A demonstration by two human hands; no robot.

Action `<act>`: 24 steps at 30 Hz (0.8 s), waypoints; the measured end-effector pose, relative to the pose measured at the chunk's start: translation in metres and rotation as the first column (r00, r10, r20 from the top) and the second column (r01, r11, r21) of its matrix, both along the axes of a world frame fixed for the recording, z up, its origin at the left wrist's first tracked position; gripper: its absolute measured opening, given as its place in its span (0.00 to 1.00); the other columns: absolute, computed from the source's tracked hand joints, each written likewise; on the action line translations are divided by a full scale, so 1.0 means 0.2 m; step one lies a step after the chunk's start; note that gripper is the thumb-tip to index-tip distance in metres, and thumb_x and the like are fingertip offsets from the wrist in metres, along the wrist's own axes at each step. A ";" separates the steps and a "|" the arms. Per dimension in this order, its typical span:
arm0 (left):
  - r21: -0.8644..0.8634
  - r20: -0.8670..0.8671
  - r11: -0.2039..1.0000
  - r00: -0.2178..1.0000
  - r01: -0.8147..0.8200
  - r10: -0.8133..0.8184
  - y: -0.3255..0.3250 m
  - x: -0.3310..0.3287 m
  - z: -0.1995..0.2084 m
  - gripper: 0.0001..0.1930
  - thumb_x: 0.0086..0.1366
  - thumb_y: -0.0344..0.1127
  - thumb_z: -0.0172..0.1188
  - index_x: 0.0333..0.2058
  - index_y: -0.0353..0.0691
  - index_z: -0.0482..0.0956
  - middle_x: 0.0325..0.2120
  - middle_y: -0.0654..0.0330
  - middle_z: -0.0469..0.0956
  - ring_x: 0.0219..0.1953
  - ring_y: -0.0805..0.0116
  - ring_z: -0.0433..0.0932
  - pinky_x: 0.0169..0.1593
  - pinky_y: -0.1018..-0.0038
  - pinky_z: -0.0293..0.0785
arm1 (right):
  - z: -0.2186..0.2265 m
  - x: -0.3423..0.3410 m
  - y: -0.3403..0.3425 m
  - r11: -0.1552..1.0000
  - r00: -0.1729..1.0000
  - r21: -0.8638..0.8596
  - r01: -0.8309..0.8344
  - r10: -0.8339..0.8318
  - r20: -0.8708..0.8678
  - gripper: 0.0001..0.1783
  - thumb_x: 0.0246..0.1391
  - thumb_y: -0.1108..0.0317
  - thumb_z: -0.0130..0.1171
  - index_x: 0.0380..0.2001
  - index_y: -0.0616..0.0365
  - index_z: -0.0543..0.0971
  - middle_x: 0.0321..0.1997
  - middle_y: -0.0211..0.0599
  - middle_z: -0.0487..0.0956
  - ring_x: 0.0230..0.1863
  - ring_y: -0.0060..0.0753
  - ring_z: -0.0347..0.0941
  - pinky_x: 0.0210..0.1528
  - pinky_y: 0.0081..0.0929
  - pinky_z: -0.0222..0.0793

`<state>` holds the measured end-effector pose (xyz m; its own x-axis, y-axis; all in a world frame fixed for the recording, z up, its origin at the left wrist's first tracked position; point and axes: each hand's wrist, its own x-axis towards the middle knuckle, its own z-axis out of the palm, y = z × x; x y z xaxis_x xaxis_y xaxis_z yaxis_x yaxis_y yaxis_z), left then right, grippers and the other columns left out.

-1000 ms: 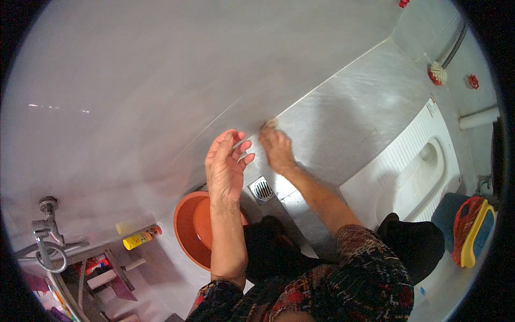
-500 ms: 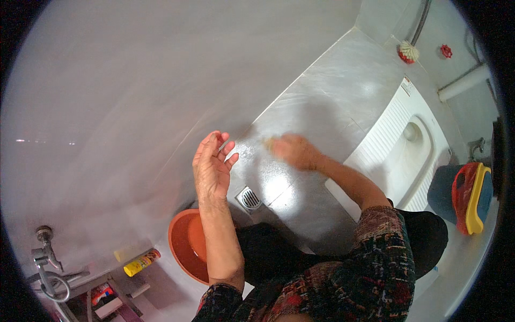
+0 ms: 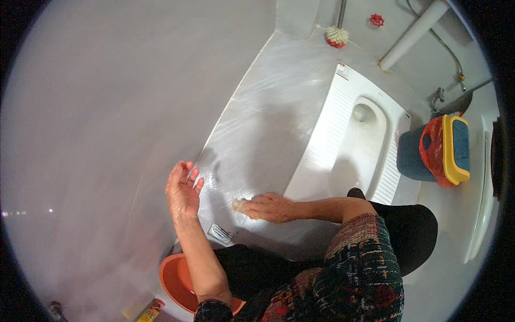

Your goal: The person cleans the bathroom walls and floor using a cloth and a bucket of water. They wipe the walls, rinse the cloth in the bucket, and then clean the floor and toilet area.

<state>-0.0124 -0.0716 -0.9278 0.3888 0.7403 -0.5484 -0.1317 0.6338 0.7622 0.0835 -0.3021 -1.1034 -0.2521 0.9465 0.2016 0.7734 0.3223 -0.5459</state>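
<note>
My right hand (image 3: 272,208) is closed on a small pale cream wad (image 3: 241,206), perhaps a cloth or sponge. It is at the wet grey tiled floor (image 3: 268,129), a little beyond and right of the square floor drain (image 3: 220,233). Palm turned up and fingers loosely bent apart, my left hand (image 3: 183,190) is raised near the wall and holds nothing. Beneath my left forearm stands an orange basin (image 3: 171,279), partly hidden by the arm and my dark-clad knee. To the right of the right hand lies the white squat toilet (image 3: 327,153).
A blue bin (image 3: 416,155) with a yellow-rimmed lid and red liner stands right of the toilet. A white-and-red brush head (image 3: 337,36) and a white pipe (image 3: 413,35) are at the far wall. A yellow bottle (image 3: 150,311) lies by the basin.
The view has swung right, so the toilet and bin appear further left. My right hand, with the cream wad, has come nearer to me. My left hand stays raised and open.
</note>
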 end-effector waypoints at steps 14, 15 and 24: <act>0.009 -0.157 0.999 0.987 0.045 -0.043 -0.22 0.24 0.04 0.14 0.59 0.43 0.60 0.40 0.43 0.74 0.35 0.64 0.76 0.35 0.71 0.74 0.35 0.74 0.72 | 0.12 0.97 -0.33 0.937 0.902 -0.098 0.336 -0.290 0.321 0.24 0.58 0.63 0.45 0.59 0.48 0.64 0.66 0.33 0.58 0.63 0.38 0.56 0.59 0.38 0.56; 0.003 -0.172 0.999 0.984 0.047 -0.046 -0.25 0.25 0.05 0.14 0.59 0.43 0.59 0.40 0.44 0.74 0.35 0.64 0.76 0.35 0.71 0.74 0.34 0.74 0.72 | 0.11 1.03 -0.33 0.920 0.873 -0.064 0.387 -0.344 0.345 0.24 0.57 0.63 0.46 0.58 0.47 0.65 0.66 0.32 0.59 0.62 0.38 0.58 0.58 0.38 0.57; -0.010 -0.218 0.996 0.972 0.083 -0.084 -0.52 0.32 0.19 0.11 0.60 0.40 0.58 0.39 0.43 0.74 0.34 0.62 0.76 0.34 0.70 0.75 0.34 0.72 0.73 | 0.01 1.79 -0.46 0.423 0.394 0.012 0.906 -0.852 0.345 0.31 0.52 0.66 0.53 0.60 0.53 0.60 0.65 0.35 0.59 0.66 0.44 0.53 0.58 0.46 0.56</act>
